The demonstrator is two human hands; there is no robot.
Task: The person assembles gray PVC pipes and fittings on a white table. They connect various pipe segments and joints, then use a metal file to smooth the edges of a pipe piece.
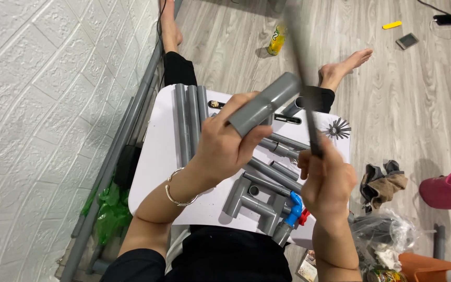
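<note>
Pipe (267,103), a short grey plastic length, sits raised above our lap table (155,156) in our left hand (225,143), fingers wrapped round its lower end; it looks light, stiff and smooth, so we judge a full grip mid-length safest. Our right hand (327,180) is closed on a thin dark blade-like tool (309,112), blurred, by the pipe's far end. Below lie more pipes (189,122) and a fitting (254,201) with a blue valve (294,208), on a wood-look floor (418,104) beside a white wall (37,104).
</note>
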